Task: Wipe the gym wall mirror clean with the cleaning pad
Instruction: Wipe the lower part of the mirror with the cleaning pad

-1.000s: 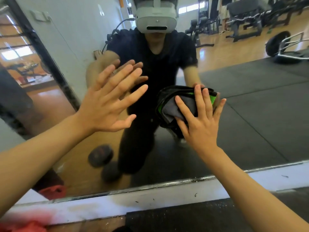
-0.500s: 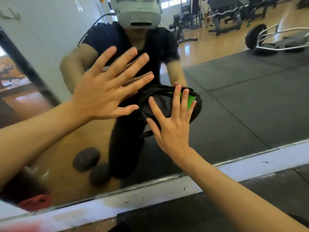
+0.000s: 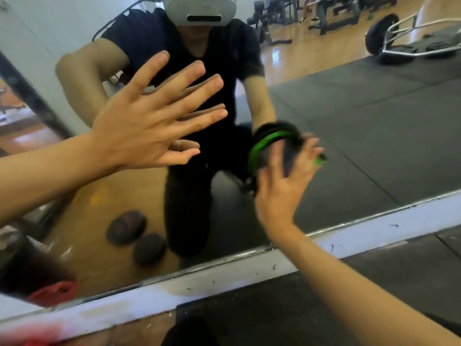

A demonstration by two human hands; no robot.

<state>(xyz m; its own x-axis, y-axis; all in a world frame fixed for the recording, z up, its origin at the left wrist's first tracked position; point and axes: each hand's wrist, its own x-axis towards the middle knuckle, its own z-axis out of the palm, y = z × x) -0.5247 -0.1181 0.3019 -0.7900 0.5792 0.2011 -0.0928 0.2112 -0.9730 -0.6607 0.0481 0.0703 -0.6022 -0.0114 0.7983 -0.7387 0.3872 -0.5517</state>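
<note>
Since the earlier frame your right hand (image 3: pixel 284 188) has slid the cleaning pad (image 3: pixel 274 148) rightward; fingers spread flat, it presses the pad on the mirror (image 3: pixel 374 146) at centre right. Your left hand (image 3: pixel 149 121), fingers splayed at upper left, holds nothing.

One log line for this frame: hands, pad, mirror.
left hand: flat on mirror, fingers spread | right hand: pressing pad to glass, blurred | phase: wiping
</note>
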